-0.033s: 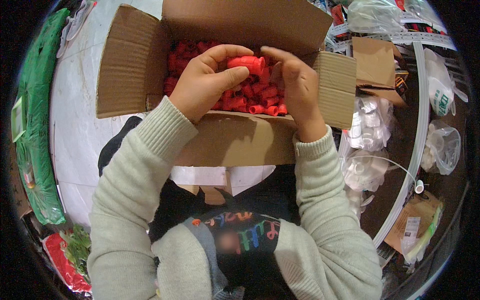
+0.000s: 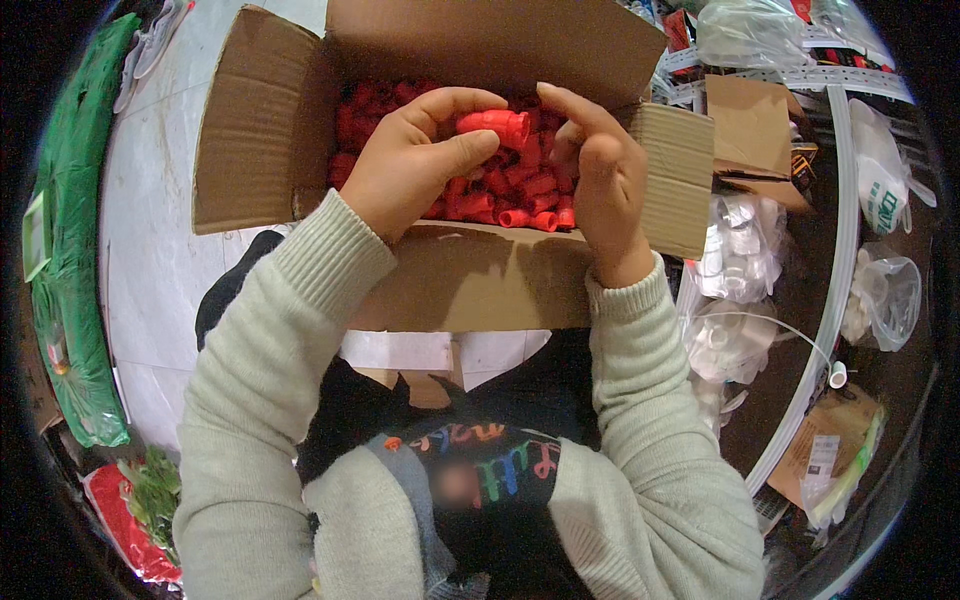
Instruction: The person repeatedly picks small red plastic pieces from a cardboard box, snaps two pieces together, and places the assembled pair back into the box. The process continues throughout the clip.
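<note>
An open cardboard box [image 2: 260, 130] lies in front of me, filled with several red plastic pipe fittings [image 2: 520, 195]. My left hand [image 2: 405, 175] holds one red fitting [image 2: 495, 125] between thumb and fingers just above the pile. My right hand [image 2: 600, 185] hovers over the right side of the box with its fingers spread and curved. Its index finger reaches toward the end of the held fitting; whether it touches is unclear. Both arms are in light grey-green knitted sleeves.
Clear plastic bags of white parts [image 2: 735, 260] lie to the right, beside a long white rail [image 2: 830, 330] and a small cardboard box [image 2: 750, 125]. A green bag [image 2: 70, 250] runs along the left, on a white floor [image 2: 150, 260]. A flat package [image 2: 825, 455] sits lower right.
</note>
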Demonstrator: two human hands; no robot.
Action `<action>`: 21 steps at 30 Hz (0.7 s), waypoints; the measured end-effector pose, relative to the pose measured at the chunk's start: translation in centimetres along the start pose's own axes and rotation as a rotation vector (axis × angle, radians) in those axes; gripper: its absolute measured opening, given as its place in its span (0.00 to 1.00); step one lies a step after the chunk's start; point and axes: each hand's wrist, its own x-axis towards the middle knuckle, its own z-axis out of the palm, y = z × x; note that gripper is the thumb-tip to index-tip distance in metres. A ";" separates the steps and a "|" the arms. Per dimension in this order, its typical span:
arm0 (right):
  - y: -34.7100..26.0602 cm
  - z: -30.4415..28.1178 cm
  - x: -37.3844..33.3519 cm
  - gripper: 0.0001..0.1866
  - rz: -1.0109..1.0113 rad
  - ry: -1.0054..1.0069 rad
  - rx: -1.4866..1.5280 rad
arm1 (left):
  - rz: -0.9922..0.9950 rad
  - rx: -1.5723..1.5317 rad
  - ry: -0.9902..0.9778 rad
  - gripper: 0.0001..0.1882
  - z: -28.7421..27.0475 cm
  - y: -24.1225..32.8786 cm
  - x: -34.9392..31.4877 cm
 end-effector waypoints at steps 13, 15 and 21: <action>1.0 0.3 0.2 0.30 0.042 -0.056 -0.052 | 0.028 -0.010 0.001 0.15 -0.2 0.0 0.0; 1.1 0.3 0.3 0.29 0.027 0.008 -0.144 | 0.008 -0.002 0.008 0.15 -0.2 0.2 -0.3; -1.5 0.0 -0.1 0.27 -0.233 -0.062 -0.188 | 0.020 -0.048 -0.003 0.16 -0.2 0.1 -0.1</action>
